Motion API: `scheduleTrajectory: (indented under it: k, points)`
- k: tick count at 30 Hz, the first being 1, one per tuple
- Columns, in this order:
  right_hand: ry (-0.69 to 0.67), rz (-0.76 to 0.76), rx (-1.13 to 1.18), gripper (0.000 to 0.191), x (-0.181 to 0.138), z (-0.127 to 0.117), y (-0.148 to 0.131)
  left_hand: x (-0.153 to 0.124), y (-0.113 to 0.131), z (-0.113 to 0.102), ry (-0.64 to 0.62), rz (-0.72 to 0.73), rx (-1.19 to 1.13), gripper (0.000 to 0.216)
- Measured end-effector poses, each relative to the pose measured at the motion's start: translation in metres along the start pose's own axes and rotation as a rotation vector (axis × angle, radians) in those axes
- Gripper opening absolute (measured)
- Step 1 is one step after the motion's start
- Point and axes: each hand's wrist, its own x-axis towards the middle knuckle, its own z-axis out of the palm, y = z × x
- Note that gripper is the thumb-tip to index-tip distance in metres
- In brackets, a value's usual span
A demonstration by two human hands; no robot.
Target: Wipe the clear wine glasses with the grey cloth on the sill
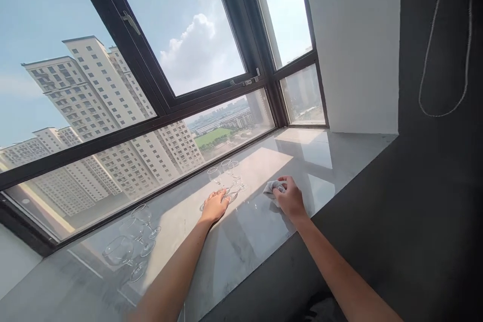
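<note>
My left hand (214, 206) lies flat on the grey marble sill (324, 153), fingers stretched toward the feet of a small group of clear wine glasses (226, 176) standing by the window. It touches or nearly touches a glass base; I cannot tell which. My right hand (290, 197) is closed on a small grey-white cloth (272, 187) pressed against the sill, to the right of those glasses.
A second group of clear wine glasses (132, 244) stands further left on the sill near the window frame. A black-framed window (166, 105) runs along the back. A white wall (354, 45) ends the sill at the right; a dark wall with a hanging cord (445, 60) lies beyond.
</note>
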Motion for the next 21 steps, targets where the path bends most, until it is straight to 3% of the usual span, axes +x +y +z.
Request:
scheduleTrajectory:
  k: [4,9,15,21]
  points:
    - [0.009,-0.008,-0.046,0.03,0.0,-0.001,0.001,-0.021,-0.009,0.001,0.074,-0.153,0.05,0.057]
    - [0.008,-0.008,-0.092,0.033,0.005,0.001,0.01,-0.057,-0.05,-0.002,0.154,-0.426,0.114,0.057]
    - [0.014,0.005,-0.118,0.037,0.004,-0.001,0.011,-0.081,-0.096,-0.013,0.201,-0.508,0.19,0.057]
    - [0.01,0.005,-0.116,0.039,0.005,-0.001,0.012,-0.082,-0.106,-0.013,0.208,-0.579,0.128,0.061]
